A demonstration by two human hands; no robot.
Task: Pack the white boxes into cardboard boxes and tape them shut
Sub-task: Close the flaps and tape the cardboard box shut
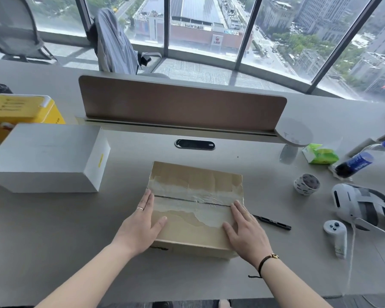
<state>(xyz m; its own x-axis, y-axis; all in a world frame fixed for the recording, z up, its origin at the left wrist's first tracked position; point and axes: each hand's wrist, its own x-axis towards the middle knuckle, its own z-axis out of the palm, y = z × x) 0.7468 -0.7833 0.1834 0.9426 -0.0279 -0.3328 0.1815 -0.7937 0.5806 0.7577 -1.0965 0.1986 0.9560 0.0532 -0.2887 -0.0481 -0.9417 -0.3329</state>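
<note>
The cardboard box [196, 203] sits at the near middle of the desk [53, 230], its 2 top flaps closed with clear tape over the centre seam. The left hand [140, 227] and right hand [245, 232] lie flat on its left and right edges, fingers straight, gripping nothing. This box looks nearly sealed. 1 white box [47, 158] stands unpacked at far left, so more packing likely remains. A tape roll [306, 183] waits at right.
</note>
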